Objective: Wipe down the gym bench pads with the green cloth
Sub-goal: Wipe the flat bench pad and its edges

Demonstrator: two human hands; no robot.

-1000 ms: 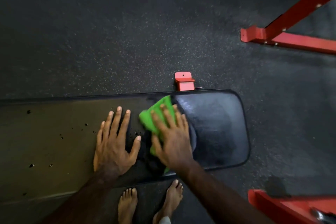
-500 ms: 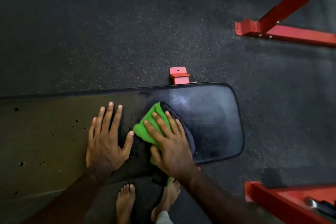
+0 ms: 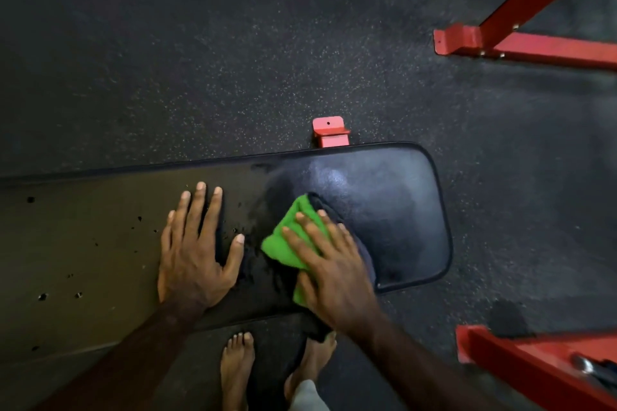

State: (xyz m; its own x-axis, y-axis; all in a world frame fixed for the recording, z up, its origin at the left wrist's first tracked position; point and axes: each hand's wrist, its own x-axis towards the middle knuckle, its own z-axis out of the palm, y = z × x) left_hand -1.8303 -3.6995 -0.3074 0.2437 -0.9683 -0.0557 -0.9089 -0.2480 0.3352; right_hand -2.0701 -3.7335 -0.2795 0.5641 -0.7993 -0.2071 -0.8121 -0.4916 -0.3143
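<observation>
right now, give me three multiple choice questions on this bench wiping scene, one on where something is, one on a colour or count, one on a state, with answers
1. Where does the green cloth lie?
A. on the floor
B. on the bench pad, under the right hand
C. draped over the red frame

2. How many bare feet show below the pad's near edge?
A. one
B. two
C. none

3. How does the left hand lie?
A. flat on the pad, fingers spread
B. gripping the cloth
C. raised off the pad

Answers: 1 B, the right hand presses the cloth onto the pad. 2 B, two feet stand side by side. 3 A, its palm rests flat, holding nothing.
</observation>
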